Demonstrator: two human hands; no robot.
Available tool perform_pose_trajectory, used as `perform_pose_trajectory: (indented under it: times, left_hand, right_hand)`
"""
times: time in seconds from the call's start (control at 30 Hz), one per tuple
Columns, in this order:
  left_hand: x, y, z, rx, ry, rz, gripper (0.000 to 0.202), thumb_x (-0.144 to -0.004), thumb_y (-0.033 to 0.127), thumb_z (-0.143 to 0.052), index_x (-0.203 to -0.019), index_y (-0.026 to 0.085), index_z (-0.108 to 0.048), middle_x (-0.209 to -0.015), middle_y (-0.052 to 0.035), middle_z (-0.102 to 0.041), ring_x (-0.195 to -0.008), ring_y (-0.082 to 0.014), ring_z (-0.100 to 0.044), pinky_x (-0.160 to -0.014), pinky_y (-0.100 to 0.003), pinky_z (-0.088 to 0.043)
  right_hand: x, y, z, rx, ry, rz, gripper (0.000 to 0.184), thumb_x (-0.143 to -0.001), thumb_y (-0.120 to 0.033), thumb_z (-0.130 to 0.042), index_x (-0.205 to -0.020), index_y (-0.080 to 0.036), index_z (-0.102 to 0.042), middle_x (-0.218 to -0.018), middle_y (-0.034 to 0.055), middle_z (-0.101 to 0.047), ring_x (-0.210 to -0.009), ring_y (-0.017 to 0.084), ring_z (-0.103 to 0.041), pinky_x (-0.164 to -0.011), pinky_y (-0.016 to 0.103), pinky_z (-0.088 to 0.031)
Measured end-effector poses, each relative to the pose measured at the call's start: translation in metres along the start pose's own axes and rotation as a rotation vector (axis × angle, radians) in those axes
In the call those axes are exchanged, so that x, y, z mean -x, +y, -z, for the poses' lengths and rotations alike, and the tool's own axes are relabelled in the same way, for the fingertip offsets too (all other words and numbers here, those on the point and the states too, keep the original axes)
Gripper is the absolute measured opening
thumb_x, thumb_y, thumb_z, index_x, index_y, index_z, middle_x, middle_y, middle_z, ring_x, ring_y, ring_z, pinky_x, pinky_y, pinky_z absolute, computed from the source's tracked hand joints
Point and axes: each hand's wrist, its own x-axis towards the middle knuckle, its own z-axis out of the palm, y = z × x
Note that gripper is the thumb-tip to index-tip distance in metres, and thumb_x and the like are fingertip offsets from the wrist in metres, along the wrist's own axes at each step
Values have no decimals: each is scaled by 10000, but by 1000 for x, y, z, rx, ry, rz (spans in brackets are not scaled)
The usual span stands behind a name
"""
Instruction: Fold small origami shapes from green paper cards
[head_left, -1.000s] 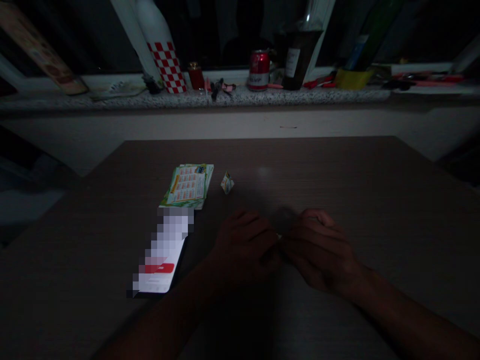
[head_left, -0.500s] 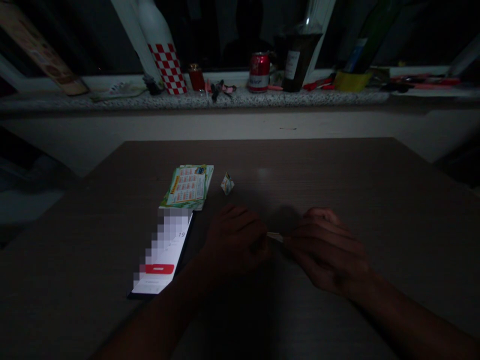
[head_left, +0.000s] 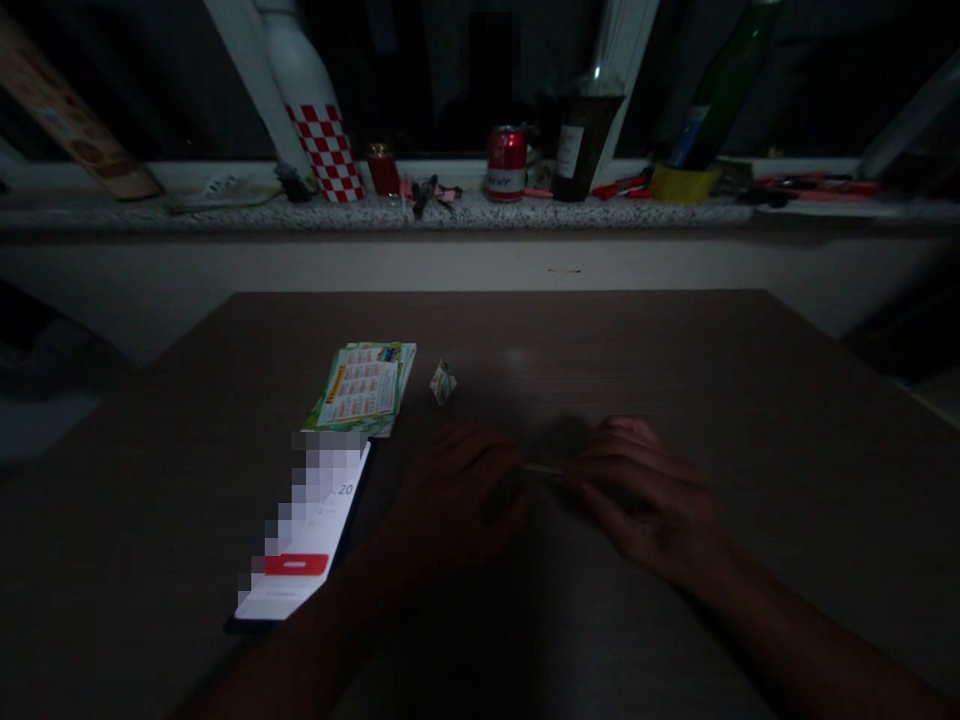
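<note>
The room is dark. My left hand (head_left: 454,495) and my right hand (head_left: 641,495) rest close together on the brown table (head_left: 675,350), fingers curled. Between their fingertips runs a small pale strip (head_left: 544,469), probably folded paper, pinched at both ends; I cannot make out more of it. Just beyond my left hand lies a small folded paper shape (head_left: 442,382). A stack of green printed cards (head_left: 361,387) lies to its left, and a lit phone (head_left: 304,535) lies on the table beside my left forearm.
A speckled stone sill (head_left: 225,212) runs along the back behind the table. On it stand a red-and-white checked bottle (head_left: 319,130), a red can (head_left: 506,163), a dark bottle (head_left: 577,140), a green bottle (head_left: 716,90) and small clutter.
My hands have drawn a little apart, so the pale strip now shows between them. The view has tilted slightly, shifting everything left and down.
</note>
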Motion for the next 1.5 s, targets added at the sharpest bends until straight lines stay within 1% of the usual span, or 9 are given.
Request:
perform_pose_trajectory:
  times: [0.07, 0.2, 0.5, 0.77, 0.87, 0.97, 1.17, 1.37, 1.5]
  left_hand:
    - [-2, 5, -5, 54, -55, -20, 142, -841, 210, -583, -971, 171, -622, -925, -54, -662, -865, -189, -577, -801, -348, -470]
    - [-1, 7, -10, 153, -38, 27, 126, -897, 202, -513, -859, 173, -629, -808, -31, -651, -765, -152, -581, -723, -293, -476]
    - [1, 15, -12, 255, -48, 145, 94, -859, 221, -571, -898, 160, -632, -822, -47, -662, -779, -163, -607, -707, -287, -485]
    - [3, 13, -16, 228, 75, 20, 124, -890, 162, -499, -865, 168, -620, -770, -30, -658, -727, -142, -594, -682, -274, -479]
    - [2, 10, -6, 249, 101, 80, 105, -873, 169, -525, -883, 181, -628, -779, -21, -665, -706, -135, -605, -644, -253, -483]
    - [0, 9, 3, 259, 104, 237, 109, -868, 178, -536, -838, 193, -639, -776, -5, -673, -710, -132, -621, -652, -249, -489]
    - [-3, 10, -4, 372, -73, 447, 119, -871, 210, -551, -824, 196, -660, -738, 13, -686, -665, -129, -637, -585, -231, -475]
    - [-5, -1, -22, 538, -150, 518, 168, -898, 280, -514, -903, 179, -648, -793, -16, -706, -698, -153, -663, -589, -254, -519]
    - [3, -9, -27, 305, -98, 459, 299, -873, 279, -560, -1155, 181, -563, -1046, -82, -667, -935, -208, -636, -803, -372, -524]
  right_hand:
    - [-1, 3, -3, -27, -37, -16, 155, -771, -58, -656, -881, -166, -647, -744, 35, -693, -689, 164, -634, -763, 396, -480]
    - [2, 5, -6, -70, -29, -74, 164, -772, -81, -662, -907, -173, -649, -766, 38, -689, -729, 174, -631, -743, 378, -478]
    - [5, 2, -9, -133, -42, -142, 68, -777, -127, -626, -794, -192, -619, -687, 10, -640, -656, 159, -596, -695, 353, -461]
    - [4, 4, -12, -111, -26, -188, 87, -740, -120, -596, -705, -198, -579, -640, -4, -606, -611, 153, -581, -667, 337, -457]
    - [9, 15, -6, -90, -62, -267, 101, -713, -102, -591, -685, -199, -583, -641, -7, -629, -619, 160, -598, -666, 332, -460]
    - [14, 25, 1, -55, -74, -321, 92, -703, -109, -602, -672, -194, -587, -649, -5, -642, -627, 166, -609, -681, 339, -455]
    - [14, 18, 2, -142, -85, -411, 37, -788, -183, -590, -783, -188, -626, -736, 15, -680, -694, 160, -642, -664, 296, -492]
    - [17, 15, -13, -197, -151, -459, 44, -814, -194, -598, -819, -191, -641, -733, 6, -680, -676, 140, -636, -639, 266, -503]
    - [19, 20, -16, -162, -177, -464, 57, -816, -171, -587, -818, -189, -641, -728, 6, -674, -674, 143, -627, -648, 275, -493]
